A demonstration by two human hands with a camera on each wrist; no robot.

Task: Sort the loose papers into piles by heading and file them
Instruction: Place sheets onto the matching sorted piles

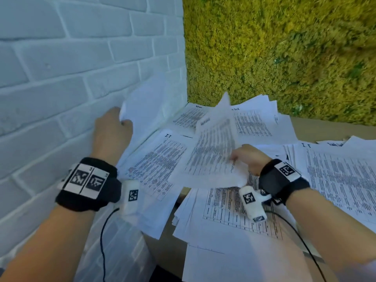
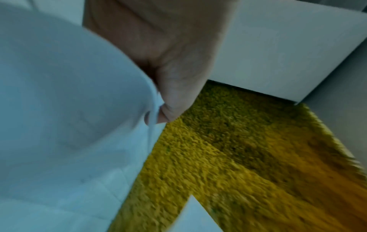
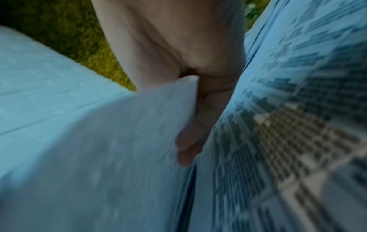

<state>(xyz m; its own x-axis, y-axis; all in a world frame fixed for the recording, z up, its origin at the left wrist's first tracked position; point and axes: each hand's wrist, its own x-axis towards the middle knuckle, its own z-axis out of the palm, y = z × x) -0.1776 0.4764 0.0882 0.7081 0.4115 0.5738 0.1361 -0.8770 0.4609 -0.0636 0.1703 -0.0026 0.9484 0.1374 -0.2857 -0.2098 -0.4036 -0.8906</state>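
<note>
— What is held nearest the camera?
— Printed sheet, pinched at its right edge by the right hand, above the paper piles.
— And far left?
— Blank sheets, gripped by the left hand against the brick wall

At upper left of the head view the brick wall is painted white and matt, with rough mortar lines. The moss panel at upper right looks coarse and fuzzy. The loose papers are thin, matt printed sheets. The wristbands are black cloth.
</note>
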